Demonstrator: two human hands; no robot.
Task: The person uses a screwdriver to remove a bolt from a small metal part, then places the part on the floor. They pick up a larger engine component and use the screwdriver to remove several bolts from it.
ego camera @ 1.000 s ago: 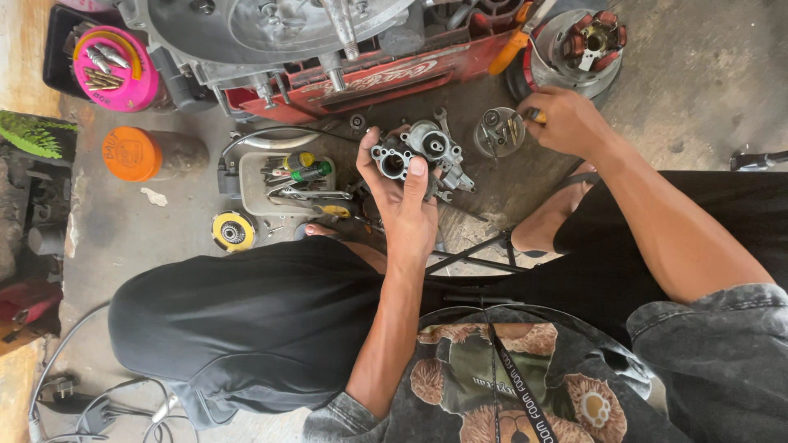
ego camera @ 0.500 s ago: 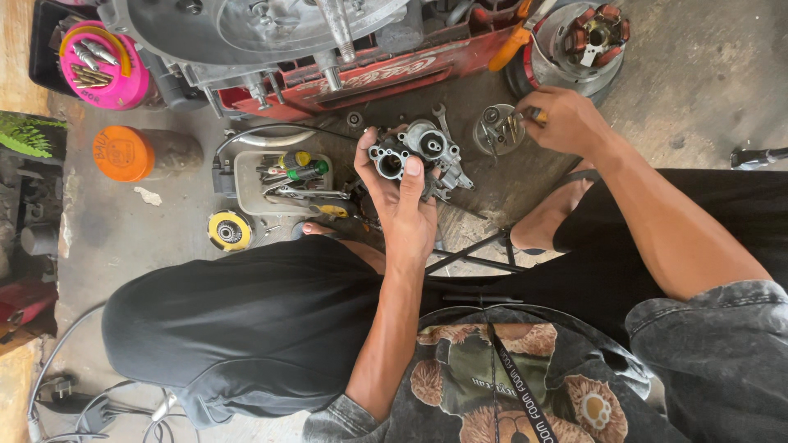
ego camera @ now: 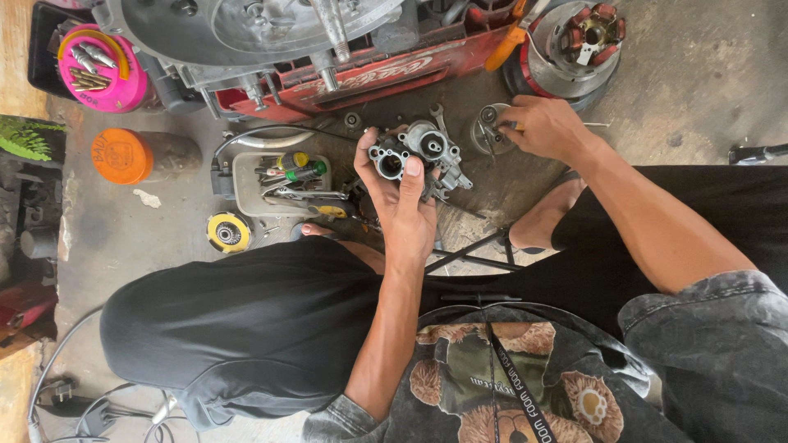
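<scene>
My left hand (ego camera: 404, 207) grips a grey metal carburetor body (ego camera: 419, 152) with round bores, held up above the concrete floor. My right hand (ego camera: 548, 127) reaches out to the right of it, fingers pinched on a small tool with an orange-yellow handle beside a round metal cup-shaped part (ego camera: 487, 131) lying on the floor. My knees in black trousers fill the lower part of the view.
A red crate (ego camera: 369, 78) holds a large engine casing (ego camera: 263, 29) at the top. A white tray of tools (ego camera: 283, 182), a yellow disc (ego camera: 228, 233), an orange-lidded jar (ego camera: 144, 154), a pink tub of bolts (ego camera: 103, 70) and a stator (ego camera: 579, 37) lie around.
The carburetor stays in my left hand, barely moved. My right hand keeps working at the round metal part; the view has shifted slightly.
</scene>
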